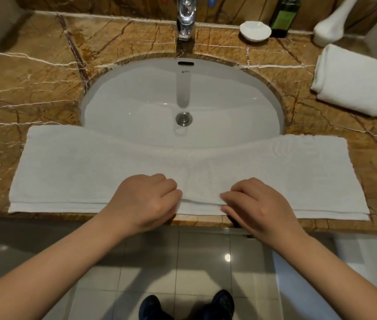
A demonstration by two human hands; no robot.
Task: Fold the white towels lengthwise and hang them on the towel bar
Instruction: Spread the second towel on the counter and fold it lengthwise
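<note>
I am looking down on the towel (67, 172), lying folded lengthwise along the desk's (32, 72) near edge, its far edge sagging into the sink (136, 95). My left hand (143, 200) and right hand (259, 204) are sitting close together at its middle, each grip pinching the stacked near edges. I judge this is holding the layers aligned for lifting (no bar is showing). A second towel (353, 82) is lying folded at far right. The desk is brown veined marble, carrying a tap (186, 17), dish (255, 31) and bottle (284, 17). Glossy grey floor (201, 255) tiles are showing below.
</note>
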